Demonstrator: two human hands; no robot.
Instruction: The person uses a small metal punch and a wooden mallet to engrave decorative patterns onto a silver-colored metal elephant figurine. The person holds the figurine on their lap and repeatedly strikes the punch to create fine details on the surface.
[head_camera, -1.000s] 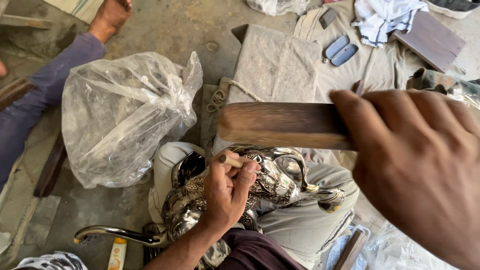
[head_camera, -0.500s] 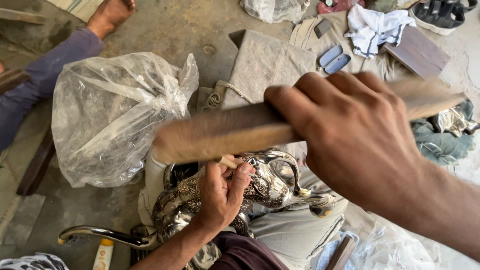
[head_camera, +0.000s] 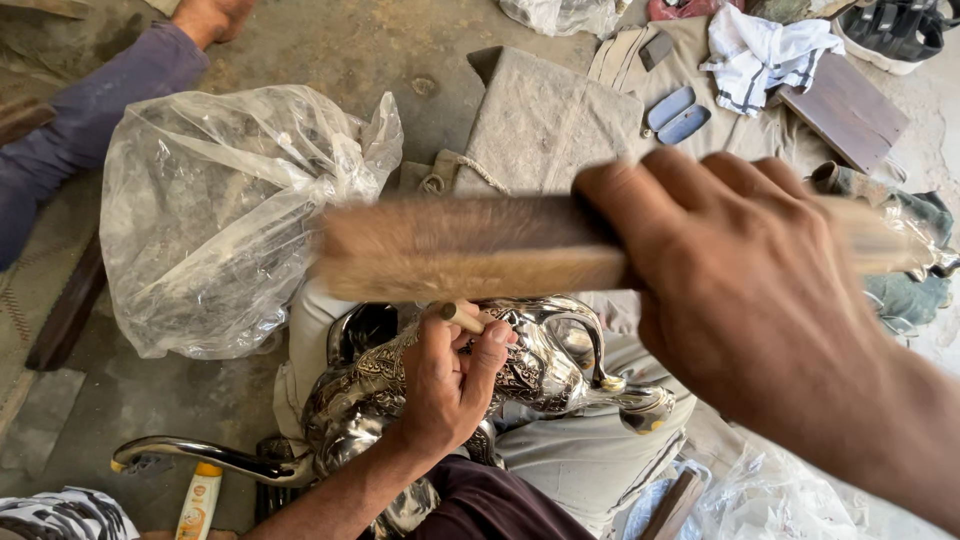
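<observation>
My right hand (head_camera: 760, 300) grips a flat wooden bat (head_camera: 470, 245), blurred with motion, held crosswise just above a small punch. My left hand (head_camera: 450, 385) pinches that thin wooden-ended punch (head_camera: 462, 317) upright against a shiny engraved silver pot (head_camera: 540, 370) lying in my lap. The pot's curved handle (head_camera: 595, 345) and a spout-like part (head_camera: 645, 405) stick out to the right. My hand hides the punch's tip.
A large clear plastic bag (head_camera: 230, 210) stands at the left. Another person's leg in blue trousers (head_camera: 90, 110) lies at the upper left. A curved metal spout (head_camera: 200, 455) and a small bottle (head_camera: 200, 500) lie on the floor. Cloths, a dark board (head_camera: 845, 110) and small cases sit beyond.
My right hand has swung the wooden bat down and leftward toward the punch, coming closer to the camera. My left hand stays on the punch against the pot.
</observation>
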